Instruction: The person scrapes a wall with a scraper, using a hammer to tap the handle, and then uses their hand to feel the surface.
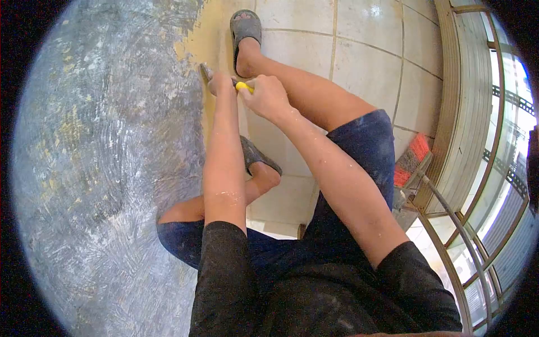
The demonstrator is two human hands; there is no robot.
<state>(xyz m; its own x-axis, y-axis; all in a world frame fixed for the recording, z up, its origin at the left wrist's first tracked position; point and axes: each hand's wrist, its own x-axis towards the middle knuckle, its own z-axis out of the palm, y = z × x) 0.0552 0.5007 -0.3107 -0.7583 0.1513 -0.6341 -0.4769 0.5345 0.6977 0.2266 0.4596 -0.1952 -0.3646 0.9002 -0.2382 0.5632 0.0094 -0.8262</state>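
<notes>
A scraper (pixel 204 71) with a grey metal blade and a black-and-yellow handle is held in both hands. My left hand (pixel 221 85) is closed around its front part, close to the blade. My right hand (pixel 265 98) grips the yellow end of the handle. The blade tip rests at or very near the rough grey wall (pixel 123 123), beside a patch of yellow paint (pixel 205 33). The fingers of my left hand are partly hidden, and white specks dot both forearms.
Pale floor tiles (pixel 297 50) lie under my sandalled feet, one sandal (pixel 246 33) ahead and the other (pixel 255 154) tucked nearer. On the right, a red-bristled broom (pixel 412 160) leans by a framed glass door (pixel 499 168).
</notes>
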